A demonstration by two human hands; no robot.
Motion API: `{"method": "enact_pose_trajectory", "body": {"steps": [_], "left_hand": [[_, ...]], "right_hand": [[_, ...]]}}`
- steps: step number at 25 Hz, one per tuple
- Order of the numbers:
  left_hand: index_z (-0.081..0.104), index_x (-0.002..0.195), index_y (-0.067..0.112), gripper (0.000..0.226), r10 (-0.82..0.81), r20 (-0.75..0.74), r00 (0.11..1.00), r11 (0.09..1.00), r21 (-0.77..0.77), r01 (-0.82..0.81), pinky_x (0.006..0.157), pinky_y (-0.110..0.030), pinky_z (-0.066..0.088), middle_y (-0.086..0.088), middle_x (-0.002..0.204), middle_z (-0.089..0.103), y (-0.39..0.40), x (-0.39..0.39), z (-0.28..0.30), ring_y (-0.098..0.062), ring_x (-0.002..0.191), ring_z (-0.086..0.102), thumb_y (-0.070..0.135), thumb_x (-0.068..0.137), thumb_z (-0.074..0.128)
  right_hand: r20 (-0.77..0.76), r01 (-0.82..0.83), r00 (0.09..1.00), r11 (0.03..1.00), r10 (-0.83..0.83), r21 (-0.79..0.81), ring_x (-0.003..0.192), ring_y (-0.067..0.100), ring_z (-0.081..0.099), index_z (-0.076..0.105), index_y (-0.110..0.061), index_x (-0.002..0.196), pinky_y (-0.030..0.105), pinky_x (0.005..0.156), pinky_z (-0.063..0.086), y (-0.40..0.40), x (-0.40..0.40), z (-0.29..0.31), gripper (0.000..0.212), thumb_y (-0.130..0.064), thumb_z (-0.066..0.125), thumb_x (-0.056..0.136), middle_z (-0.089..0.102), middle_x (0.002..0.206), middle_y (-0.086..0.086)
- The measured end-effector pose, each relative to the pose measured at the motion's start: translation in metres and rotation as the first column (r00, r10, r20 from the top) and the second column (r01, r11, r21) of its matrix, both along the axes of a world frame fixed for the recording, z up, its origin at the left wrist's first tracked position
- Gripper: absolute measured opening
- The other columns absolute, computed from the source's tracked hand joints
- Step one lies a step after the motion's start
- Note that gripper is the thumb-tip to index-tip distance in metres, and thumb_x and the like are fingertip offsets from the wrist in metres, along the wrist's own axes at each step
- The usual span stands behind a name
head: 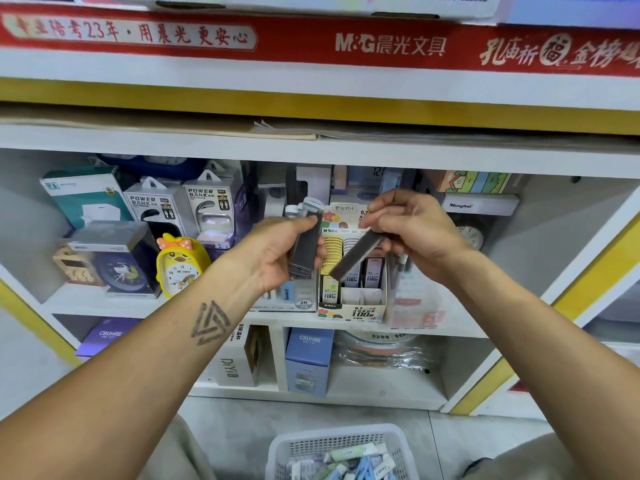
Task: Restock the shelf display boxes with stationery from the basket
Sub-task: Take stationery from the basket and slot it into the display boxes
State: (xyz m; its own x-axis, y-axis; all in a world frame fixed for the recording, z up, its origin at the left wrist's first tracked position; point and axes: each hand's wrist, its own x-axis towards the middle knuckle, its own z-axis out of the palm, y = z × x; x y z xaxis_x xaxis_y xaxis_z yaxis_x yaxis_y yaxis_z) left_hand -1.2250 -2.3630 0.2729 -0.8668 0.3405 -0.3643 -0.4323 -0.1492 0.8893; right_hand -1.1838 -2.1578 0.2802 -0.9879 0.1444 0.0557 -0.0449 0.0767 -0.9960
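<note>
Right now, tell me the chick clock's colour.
Yellow, with an orange bow; the chick clock shows in the head view.

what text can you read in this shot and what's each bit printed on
"M&G" with Chinese characters: red shelf banner
"23" among Chinese characters: banner's left panel
"POWER BANK": two hanging boxes
"CRUHRE": purple box and blue box
"DIY": white box
"0.7", "100": lead display box
"2B": clear box label
Basket items and held dark cases: unreadable.
</note>
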Motion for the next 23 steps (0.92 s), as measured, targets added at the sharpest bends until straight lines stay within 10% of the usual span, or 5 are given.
{"method": "enact_pose_trajectory", "body": {"steps": [6,11,16,20,23], "left_hand": [[0.064,0.094,0.007,0.014,0.025,-0.020,0.999,0.999,-0.038,-0.026,0.055,-0.031,0.051,-0.012,0.077,0.066,0.000,0.003,0.001,-0.023,0.066,0.062,0.019,0.098,0.058],[0.064,0.099,0.006,0.014,0.010,-0.016,1.000,0.999,-0.037,-0.010,0.051,-0.028,0.053,-0.013,0.078,0.065,0.003,0.003,-0.001,-0.022,0.065,0.062,0.019,0.098,0.059],[0.063,0.109,0.004,0.020,-0.003,-0.021,1.000,1.000,-0.022,0.002,0.051,-0.030,0.054,-0.015,0.079,0.068,0.001,0.001,-0.003,-0.023,0.062,0.065,0.018,0.095,0.063],[0.063,0.111,0.003,0.023,-0.033,-0.017,0.999,0.999,-0.013,0.033,0.053,-0.030,0.055,-0.015,0.079,0.069,0.000,0.002,-0.002,-0.023,0.062,0.066,0.020,0.095,0.063],[0.062,0.113,0.006,0.025,-0.097,0.017,0.995,0.995,0.014,0.097,0.058,-0.031,0.056,-0.015,0.083,0.069,0.000,0.004,0.001,-0.023,0.069,0.067,0.025,0.099,0.054]], "right_hand": [[0.073,-0.108,0.994,0.908,0.085,0.406,0.069,0.020,0.071,0.071,-0.006,0.099,0.023,0.060,0.053,0.011,0.005,-0.006,0.021,-0.008,0.082,0.081,0.076,0.080,0.013],[0.013,-0.041,0.999,0.860,0.040,0.509,0.075,0.012,0.076,0.067,-0.007,0.105,0.028,0.075,0.060,0.001,-0.008,-0.028,0.010,-0.005,0.060,0.098,0.076,0.084,0.011],[-0.158,0.080,0.980,0.486,0.120,0.870,0.082,0.016,0.062,0.071,-0.014,0.104,0.032,0.076,0.053,-0.002,-0.008,-0.038,0.011,-0.015,0.067,0.094,0.070,0.095,-0.002],[-0.196,0.119,0.965,0.374,0.175,0.920,0.085,0.023,0.060,0.067,-0.011,0.093,0.042,0.075,0.052,-0.008,-0.008,-0.038,0.004,-0.008,0.063,0.092,0.063,0.095,0.001],[-0.204,0.134,0.974,0.468,0.102,0.874,0.078,0.013,0.060,0.072,-0.014,0.098,0.033,0.073,0.051,-0.009,-0.010,-0.034,0.011,-0.012,0.062,0.095,0.065,0.095,-0.003]]}}
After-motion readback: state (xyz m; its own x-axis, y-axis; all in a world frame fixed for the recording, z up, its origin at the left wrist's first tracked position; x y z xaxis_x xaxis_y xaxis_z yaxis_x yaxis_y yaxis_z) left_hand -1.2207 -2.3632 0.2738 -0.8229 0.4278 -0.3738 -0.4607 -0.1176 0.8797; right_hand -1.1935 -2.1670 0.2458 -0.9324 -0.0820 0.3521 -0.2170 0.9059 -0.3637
